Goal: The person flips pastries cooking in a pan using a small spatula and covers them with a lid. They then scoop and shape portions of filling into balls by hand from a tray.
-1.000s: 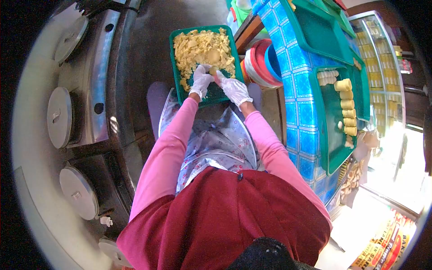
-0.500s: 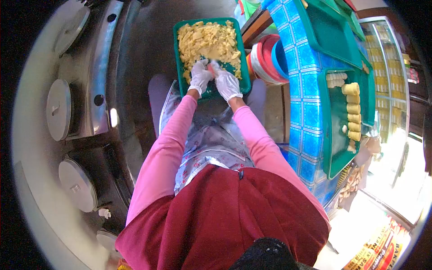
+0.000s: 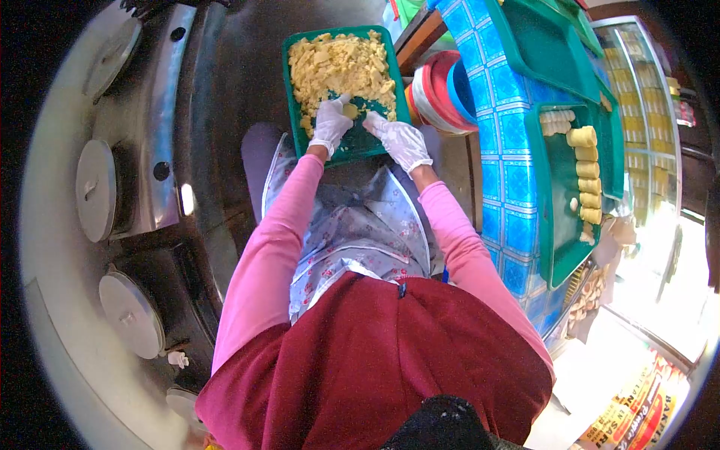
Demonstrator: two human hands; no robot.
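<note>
A green tray [image 3: 288,82] rests at my lap, with crumbly yellow dough or filling [image 3: 341,64] heaped over its far part. My left hand [image 3: 331,126], in a thin white glove, is closed around a small pale yellow piece [image 3: 349,111] that shows between thumb and fingers. My right hand [image 3: 401,141], gloved too, is at the tray's near right side. Its fingers point left toward the other hand, slightly apart, and nothing shows in them.
At right, a table with a blue checked cloth [image 3: 504,206] bears a green tray [image 3: 550,255] holding a row of yellow rolls [image 3: 589,170]. Stacked basins [image 3: 435,94] stand beneath the table's edge. On the left are round metal lids [image 3: 96,190] along a dark counter.
My right hand has drawn back to the right, away from my left hand. A yellow piece now shows in my left hand. The view has shifted slightly.
</note>
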